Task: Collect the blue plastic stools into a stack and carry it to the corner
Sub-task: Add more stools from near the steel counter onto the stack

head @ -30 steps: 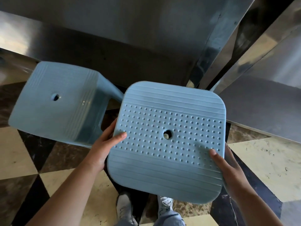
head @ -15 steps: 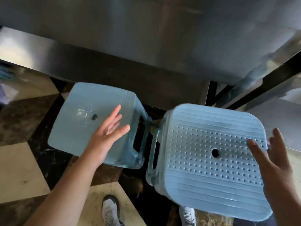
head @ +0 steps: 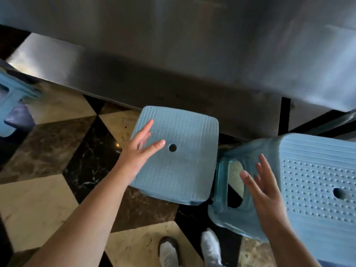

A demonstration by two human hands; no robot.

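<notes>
Stools: one (head: 177, 157) sits on the floor right under the left hand (head: 137, 151), fingers spread, holding nothing; another (head: 300, 189) stands just beyond the right hand (head: 264, 195), fingers likewise splayed and empty. Moulded plastic, so likely light and stiff; the dimpled seats look grippy. Best hold, I'd say: opposite seat edges or the side cut-outs.

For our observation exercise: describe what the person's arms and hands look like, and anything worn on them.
Both forearms are bare, with no sleeves showing. The left hand and right hand wear no gloves; no rings, watch or bracelets are visible. Each has slim fingers.
</notes>
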